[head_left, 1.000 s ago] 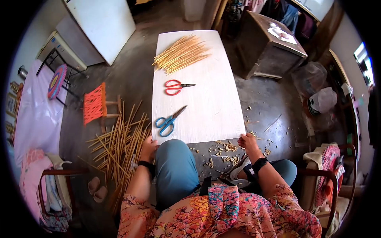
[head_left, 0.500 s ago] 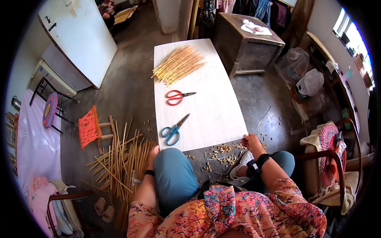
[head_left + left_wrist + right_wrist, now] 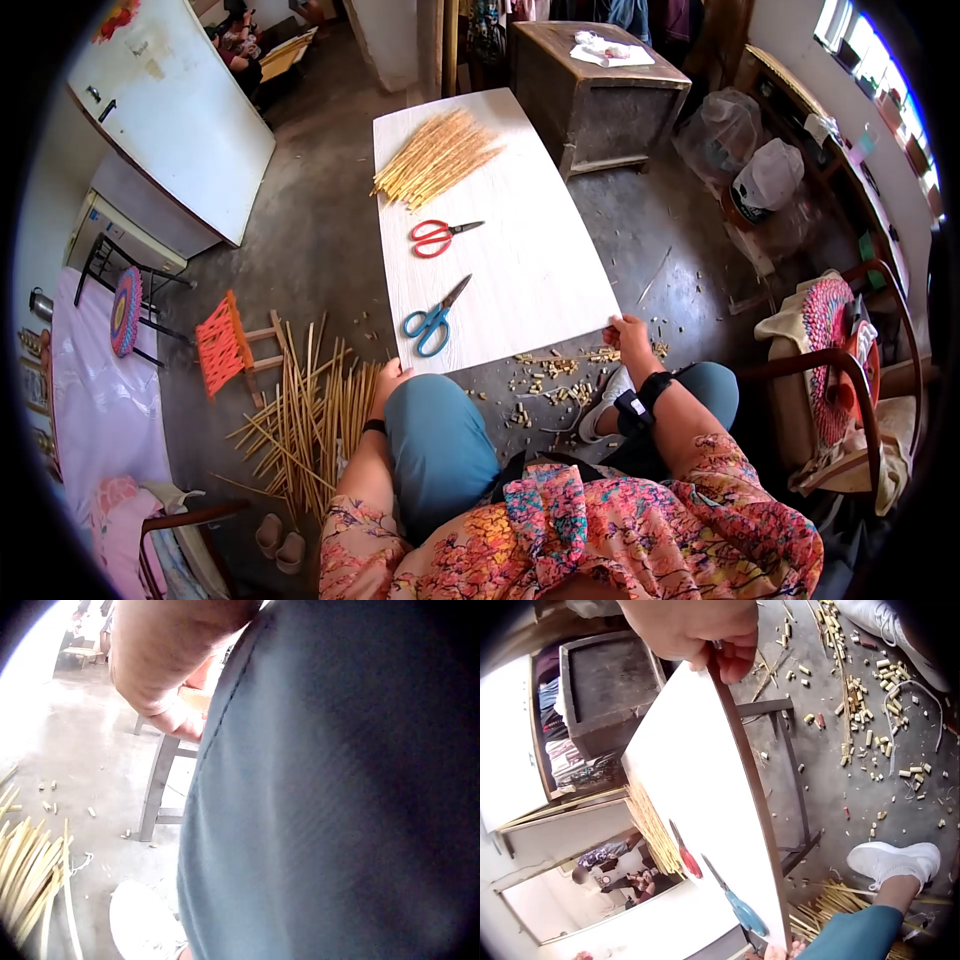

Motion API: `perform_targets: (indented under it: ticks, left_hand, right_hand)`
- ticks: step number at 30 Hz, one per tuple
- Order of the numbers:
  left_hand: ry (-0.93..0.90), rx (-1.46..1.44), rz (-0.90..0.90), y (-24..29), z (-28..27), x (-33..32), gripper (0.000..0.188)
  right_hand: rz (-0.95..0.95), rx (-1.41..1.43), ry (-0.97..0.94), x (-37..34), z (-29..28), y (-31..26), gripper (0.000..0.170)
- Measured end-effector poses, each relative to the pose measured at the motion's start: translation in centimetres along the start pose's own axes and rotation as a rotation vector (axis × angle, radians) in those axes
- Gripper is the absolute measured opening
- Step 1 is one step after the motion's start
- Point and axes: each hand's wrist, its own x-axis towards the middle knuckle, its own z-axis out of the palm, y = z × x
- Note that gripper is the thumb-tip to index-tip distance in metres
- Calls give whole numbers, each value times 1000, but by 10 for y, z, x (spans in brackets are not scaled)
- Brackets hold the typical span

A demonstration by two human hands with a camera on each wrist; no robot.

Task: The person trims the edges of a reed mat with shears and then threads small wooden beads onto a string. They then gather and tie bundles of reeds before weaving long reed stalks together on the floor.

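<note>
A pale wood-grain table (image 3: 520, 270) stands before the seated person. At its near right corner, the right hand (image 3: 632, 338) grips the edge, fingers curled round it in the right wrist view. The left hand (image 3: 391, 385) holds the near left corner beside the knee; in the left wrist view the thigh partly hides its fingers. Blue-handled scissors (image 3: 428, 330) lie on the tabletop close to the left hand, blades pointing away. Beyond them rest red-handled scissors (image 3: 434, 238). A bundle of thin dry stalks (image 3: 435, 160) with feathery ends is spread at the far end.
Long stalks (image 3: 310, 420) lie heaped on the floor at left, by a small orange-seated stool (image 3: 223, 345). Cut stalk pieces (image 3: 550, 380) litter the floor under the near edge. A dark wooden cabinet (image 3: 620, 110) stands beyond the far right corner. An armchair (image 3: 850, 370) is at right.
The head view has swung, so the room and the table's far end appear shifted left. Both hands stay at the near corners, and the tabletop looks more slanted. Scissors and stalks keep their places on it.
</note>
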Motion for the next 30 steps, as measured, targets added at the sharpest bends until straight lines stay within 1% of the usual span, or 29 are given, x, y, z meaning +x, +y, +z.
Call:
perform_targets:
  ticks: [1, 2, 3, 4, 5, 6, 7, 8, 9, 10, 11, 12, 13, 14, 15, 16, 17, 18, 19, 20, 22, 23, 24, 25, 26, 27, 28, 30]
  left_hand:
    - [-22, 20, 18, -6, -2, 5, 26]
    - [-4, 14, 46, -15, -2, 8, 26]
    - [0, 162, 53, -32, -12, 18, 26]
    - [10, 206, 96, -2, 3, 3, 26]
    - [19, 402, 95, -4, 1, 4, 22]
    - [-38, 331, 140, 40, 24, -19, 20]
    - [-56, 65, 142, 89, 59, -44, 20]
    - [49, -191, -118, 69, 40, -34, 23]
    - [75, -102, -49, 62, 30, -38, 27]
    - [101, -7, 27, 61, 23, -42, 31]
    - [84, -61, -91, 74, 22, -41, 36]
    - [67, -113, -216, 88, 20, -40, 42]
    - [148, -52, -175, 91, 10, -42, 45]
    - [229, 10, -131, 96, 3, -45, 49]
    - [251, 283, 111, 128, 33, -59, 50]
    - [239, 351, 119, 152, 48, -65, 51]
    - [268, 380, 121, 171, 61, -67, 50]
    - [268, 396, 187, 192, 79, -70, 48]
    - [217, 393, 261, 211, 98, -72, 50]
    - [192, 384, 312, 225, 120, -71, 49]
    - [100, 455, 376, 239, 147, -66, 48]
    - [93, 448, 358, 243, 157, -62, 48]
    - [86, 403, 318, 245, 165, -62, 46]
    - [82, 361, 269, 247, 170, -61, 44]
    - [32, 332, 206, 250, 170, -59, 45]
    - [-25, 425, 181, 253, 168, -58, 46]
    - [-84, 517, 159, 257, 164, -53, 46]
    - [27, 468, 158, 274, 155, -29, 45]
  right_hand:
    - [-54, 3, 0, 7, -1, 3, 19]
    - [-58, -61, 19, 16, -5, 7, 23]
    - [-53, -34, -7, 14, -6, 4, 29]
    - [-72, -58, -24, -4, -2, -8, 33]
    - [-64, -100, -126, -26, -2, -24, 35]
    - [-48, 89, -279, -27, -14, -11, 37]
    - [116, 6, -345, -43, -8, -27, 34]
    - [159, -300, -372, -61, 4, -41, 32]
    - [155, -484, -513, -78, 3, -36, 33]
    - [207, -841, -601, -90, 14, -25, 37]
    - [82, -1175, -751, -113, 22, -16, 37]
    - [-213, -1392, -996, -124, 21, 13, 38]
    - [-117, -1468, -1163, -147, 29, 27, 39]
    - [-93, -1429, -1408, -162, 35, 48, 36]
    - [-71, -1374, -1653, -167, 38, 69, 33]
    - [-66, -1361, -1660, -163, 37, 87, 33]
    - [-34, -1254, -1731, -159, 34, 107, 35]
    - [-1, -1144, -1802, -160, 33, 119, 36]
    - [10, -1129, -1816, -163, 34, 124, 36]
    - [5, -1167, -1889, -167, 33, 127, 37]
    - [-9, -1251, -2020, -166, 36, 121, 38]
    - [91, -1254, -1991, -173, 43, 93, 41]
    - [122, -1242, -1997, -168, 39, 103, 41]
    - [180, -1007, -2002, -166, 36, 118, 41]
    - [240, -770, -1992, -167, 33, 134, 41]
    - [270, -641, -1939, -169, 31, 138, 41]
    - [303, -619, -1957, -164, 29, 148, 41]
    - [356, -683, -2012, -162, 23, 165, 42]
